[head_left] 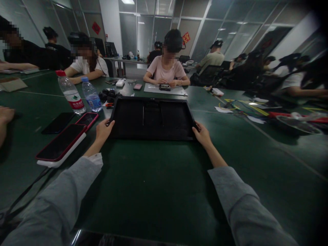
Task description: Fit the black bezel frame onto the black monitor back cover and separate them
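Between my two hands is a wide, shallow black tray-like panel (pixel 128 118) with a raised rim and two thin upright strips near its middle. My left hand (pixel 103 131) grips its left edge, thumb over the rim. On the opposite side my right hand (pixel 202 133) is closed round the right edge, the thumb on top. Both hands' other fingers are partly hidden behind the panel. Left of my left hand lie a phone in a red case (pixel 63 141) on a white block and a smaller pink-edged phone (pixel 87 119).
Two water bottles, one red-capped (pixel 71 94) and one blue-capped (pixel 91 95), stand on the green table (pixel 153 184) at left, near a dark phone (pixel 58 123). Across sits a person in pink (pixel 167 68) at a white mat. Cables (pixel 237 106) and a dark round pan-like object (pixel 294 124) lie right.
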Available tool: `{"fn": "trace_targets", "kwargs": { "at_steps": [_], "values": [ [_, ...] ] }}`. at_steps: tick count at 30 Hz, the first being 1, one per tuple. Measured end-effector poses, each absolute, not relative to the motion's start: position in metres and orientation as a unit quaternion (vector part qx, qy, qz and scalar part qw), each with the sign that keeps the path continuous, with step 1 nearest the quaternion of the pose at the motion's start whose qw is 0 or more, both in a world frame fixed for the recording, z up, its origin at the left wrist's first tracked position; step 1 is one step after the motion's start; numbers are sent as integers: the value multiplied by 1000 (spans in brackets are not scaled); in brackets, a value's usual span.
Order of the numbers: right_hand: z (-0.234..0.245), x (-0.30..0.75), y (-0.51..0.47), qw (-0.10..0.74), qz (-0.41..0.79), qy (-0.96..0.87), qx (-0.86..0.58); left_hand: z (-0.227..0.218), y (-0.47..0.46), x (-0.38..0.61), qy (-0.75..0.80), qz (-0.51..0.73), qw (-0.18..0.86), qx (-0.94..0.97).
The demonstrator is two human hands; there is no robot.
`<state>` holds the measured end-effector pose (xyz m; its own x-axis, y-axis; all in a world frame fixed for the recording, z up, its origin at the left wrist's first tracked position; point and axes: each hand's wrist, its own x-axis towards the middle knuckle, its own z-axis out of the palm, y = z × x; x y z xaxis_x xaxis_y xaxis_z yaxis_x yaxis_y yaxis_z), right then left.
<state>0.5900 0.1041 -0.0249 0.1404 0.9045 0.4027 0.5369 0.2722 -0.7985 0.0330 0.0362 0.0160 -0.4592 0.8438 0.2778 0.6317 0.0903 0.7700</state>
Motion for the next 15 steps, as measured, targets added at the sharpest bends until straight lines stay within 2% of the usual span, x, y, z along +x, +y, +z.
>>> {"fn": "trace_targets", "kwargs": {
  "at_steps": [8, 15],
  "values": [
    [-23, 590, 103, 463, 152, -640, -594, 17, 33, 35, 729, 410, 96, 540],
    [-19, 590, 104, 490, 191, -614, -589, 13, 38, 31, 734, 409, 129, 527]
  ]
}}
